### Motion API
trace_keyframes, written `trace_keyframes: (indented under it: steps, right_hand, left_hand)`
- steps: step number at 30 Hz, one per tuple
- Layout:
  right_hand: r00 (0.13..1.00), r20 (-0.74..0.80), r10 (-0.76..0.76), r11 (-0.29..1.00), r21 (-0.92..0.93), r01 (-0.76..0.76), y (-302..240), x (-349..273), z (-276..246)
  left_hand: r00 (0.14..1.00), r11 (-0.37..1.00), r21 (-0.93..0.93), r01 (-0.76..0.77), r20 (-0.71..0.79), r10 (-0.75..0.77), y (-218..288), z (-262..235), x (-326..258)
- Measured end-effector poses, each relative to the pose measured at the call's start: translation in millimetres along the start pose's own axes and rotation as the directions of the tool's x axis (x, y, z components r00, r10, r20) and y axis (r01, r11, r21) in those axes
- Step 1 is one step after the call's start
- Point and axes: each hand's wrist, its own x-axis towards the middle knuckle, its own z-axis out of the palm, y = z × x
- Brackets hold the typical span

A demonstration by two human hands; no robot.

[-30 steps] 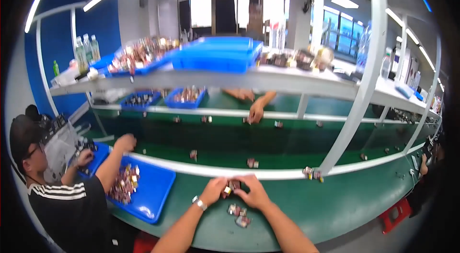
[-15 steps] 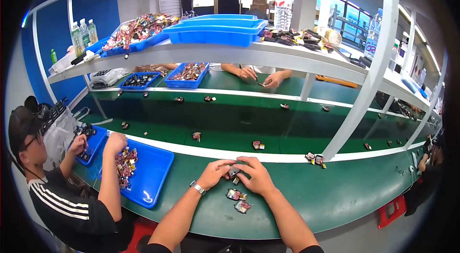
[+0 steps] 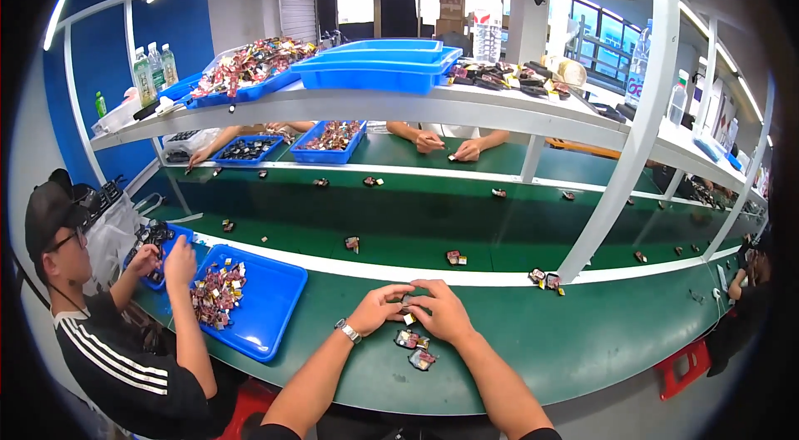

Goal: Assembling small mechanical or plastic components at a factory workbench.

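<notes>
My left hand (image 3: 376, 309) and my right hand (image 3: 443, 312) meet over the green table. Their fingers close from both sides around a small dark electronic module (image 3: 407, 303), mostly hidden by the fingertips. A pale yellow-white tab (image 3: 409, 318) shows just below it. Nearer to me lie two similar pieces, one a dark-cased circuit module (image 3: 411, 339) with red and yellow parts, the other a greyer module (image 3: 422, 359) beside it. Neither of these is touched by my hands.
At my left, a co-worker (image 3: 116, 315) handles parts over a blue tray (image 3: 287, 294) and a smaller blue bin (image 3: 180, 233). Modules dot the green belt (image 3: 399, 215) ahead. A white post (image 3: 620, 153) and shelf (image 3: 366, 109) stand in front; several modules (image 3: 545, 279) lie by the post.
The view has shifted slightly, so the shelf sits lower in it. The co-worker's hand at left has risen off the tray. Across the belt, an arm now reaches out at far left. My hands stay together.
</notes>
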Motion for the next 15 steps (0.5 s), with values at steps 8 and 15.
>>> trace_keyframes:
  steps: [8,15]
  right_hand:
    - [0.995,-0.096,-0.017,1.0,0.022,0.019,1.2,-1.4,6.2]
    - [1.0,0.016,0.019,0.991,0.133,-0.021,4.4,-5.9,0.9]
  left_hand:
    - [0.99,0.995,-0.095,-0.039,0.133,0.051,-5.7,-4.0,-2.5]
    - [0.999,0.997,-0.073,0.02,0.05,-0.017,-8.1,0.1,-0.9]
